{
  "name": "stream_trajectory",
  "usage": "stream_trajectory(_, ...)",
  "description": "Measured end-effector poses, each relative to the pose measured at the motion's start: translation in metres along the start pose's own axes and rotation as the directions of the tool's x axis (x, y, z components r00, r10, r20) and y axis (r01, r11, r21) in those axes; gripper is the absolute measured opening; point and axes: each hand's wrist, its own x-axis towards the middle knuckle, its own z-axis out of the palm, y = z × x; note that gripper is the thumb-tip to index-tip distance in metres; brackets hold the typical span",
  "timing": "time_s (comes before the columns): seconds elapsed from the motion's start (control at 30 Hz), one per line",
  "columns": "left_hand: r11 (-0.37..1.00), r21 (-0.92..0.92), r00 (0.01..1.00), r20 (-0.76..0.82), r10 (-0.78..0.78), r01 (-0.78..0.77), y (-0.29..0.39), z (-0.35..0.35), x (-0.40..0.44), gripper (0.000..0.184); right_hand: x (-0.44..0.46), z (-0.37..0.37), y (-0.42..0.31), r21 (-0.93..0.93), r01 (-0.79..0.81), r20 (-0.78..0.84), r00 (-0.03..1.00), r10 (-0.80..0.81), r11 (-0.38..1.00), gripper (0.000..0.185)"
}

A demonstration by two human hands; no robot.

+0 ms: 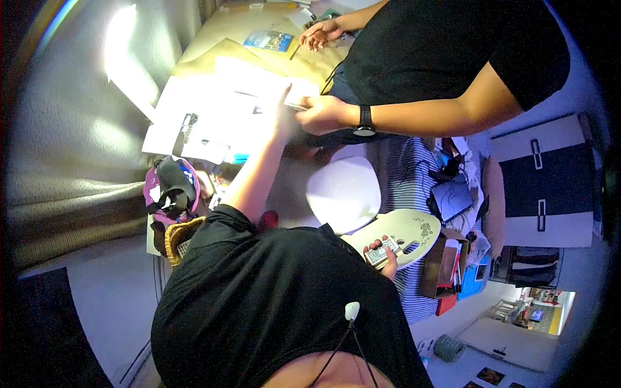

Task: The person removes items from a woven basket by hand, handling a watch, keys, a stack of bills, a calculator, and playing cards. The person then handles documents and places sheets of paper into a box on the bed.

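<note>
Holding banknotes [381,251] in right hand [390,268] — brown box [431,269] nearby, papers [447,260] inside.

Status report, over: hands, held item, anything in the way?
Right hand gripping banknotes. Left hand washed out by glare, grip unclear. Possibly in the way: other person's hand, close beside it.

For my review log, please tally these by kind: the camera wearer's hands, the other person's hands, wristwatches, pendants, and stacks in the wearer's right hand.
Wearer's bare hands: 2 (left hand, right hand)
Other person's bare hands: 2 (upper hand, lower hand)
Black-strapped wristwatch: 1
White pendant on black cord: 1
Rectangular banknote-patterned stack: 1
Total: 7
</note>
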Motion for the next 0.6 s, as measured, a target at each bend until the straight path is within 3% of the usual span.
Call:
stream_trajectory(0.07, 0.952, 0.294, 0.954, -0.299, 0.007, 0.085, -0.003, 0.004, -0.01, 0.048, -0.001, 0.0, 0.0, 0.005, -0.005, -0.026, 1.0, 0.005, 1.0, 0.041)
stream_trajectory(0.1, 0.951, 0.295, 0.953, -0.303, 0.004, 0.089, -0.004, 0.002, -0.011, 0.048, 0.0, 0.001, 0.0, 0.003, -0.003, -0.034, 0.999, 0.003, 1.0, 0.041)
stream_trajectory(0.13, 0.849, 0.527, 0.961, -0.256, 0.108, 0.044, -0.005, -0.004, -0.011, 0.043, 0.0, 0.001, 0.0, 0.001, -0.001, -0.04, 0.999, 0.001, 1.0, 0.04)
stream_trajectory(0.17, 0.69, 0.724, 0.964, -0.18, 0.198, -0.006, -0.004, -0.012, -0.008, 0.038, 0.002, -0.001, 0.001, 0.005, -0.011, -0.024, 1.0, 0.012, 1.0, 0.04)
stream_trajectory(0.23, 0.244, 0.964, 0.955, 0.026, 0.297, -0.102, -0.006, -0.036, -0.001, 0.029, 0.0, 0.003, 0.001, 0.012, -0.008, -0.036, 0.999, 0.008, 1.0, 0.04)
stream_trajectory(0.3, 0.744, 0.655, 0.941, -0.155, 0.302, -0.131, -0.001, -0.049, 0.0, 0.026, -0.001, 0.007, 0.001, 0.02, -0.004, -0.06, 0.998, 0.005, 1.0, 0.039)
stream_trajectory(0.33, 0.891, 0.417, 0.922, -0.243, 0.301, -0.181, 0.002, -0.056, 0.0, 0.025, -0.003, 0.005, 0.001, 0.029, -0.003, -0.072, 0.997, 0.006, 1.0, 0.039)
stream_trajectory(0.37, 0.878, 0.41, 0.885, -0.274, 0.377, -0.247, 0.012, -0.05, -0.002, 0.026, -0.004, 0.004, 0.0, 0.032, -0.01, -0.03, 0.999, 0.011, 0.999, 0.039)
stream_trajectory(0.4, 0.906, 0.3, 0.902, -0.222, 0.37, -0.298, 0.024, -0.046, -0.008, 0.023, -0.006, 0.004, 0.001, 0.038, -0.014, 0.01, 1.0, 0.013, 0.999, 0.038)
stream_trajectory(0.43, 0.905, 0.317, 0.911, -0.206, 0.357, -0.283, 0.045, -0.013, -0.037, 0.019, -0.01, 0.011, 0.002, 0.022, 0.018, -0.017, 1.0, -0.018, 1.0, 0.039)
stream_trajectory(0.47, 0.757, 0.406, 0.809, -0.065, 0.584, -0.513, 0.048, -0.053, -0.014, 0.02, -0.014, 0.014, 0.002, 0.038, 0.026, -0.038, 0.999, -0.024, 0.999, 0.039)
stream_trajectory(0.5, 0.765, 0.286, 0.802, 0.021, 0.597, -0.577, 0.062, -0.039, -0.023, 0.022, -0.018, 0.016, 0.003, 0.008, 0.04, -0.04, 0.998, -0.039, 0.999, 0.04)
stream_trajectory(0.53, 0.468, 0.64, 0.734, 0.233, 0.638, -0.609, 0.077, -0.04, -0.034, 0.026, -0.022, 0.016, 0.005, -0.022, 0.051, -0.042, 0.998, -0.052, 0.998, 0.04)
stream_trajectory(0.57, -0.123, 0.864, 0.622, 0.443, 0.645, -0.488, 0.091, -0.041, -0.044, 0.032, -0.022, 0.009, 0.008, -0.016, 0.049, -0.016, 0.999, -0.05, 0.999, 0.044)
stream_trajectory(0.6, -0.542, 0.782, 0.484, 0.62, 0.618, -0.309, 0.105, -0.042, -0.055, 0.04, -0.02, 0.0, 0.012, 0.011, 0.047, -0.01, 0.999, -0.047, 0.999, 0.045)
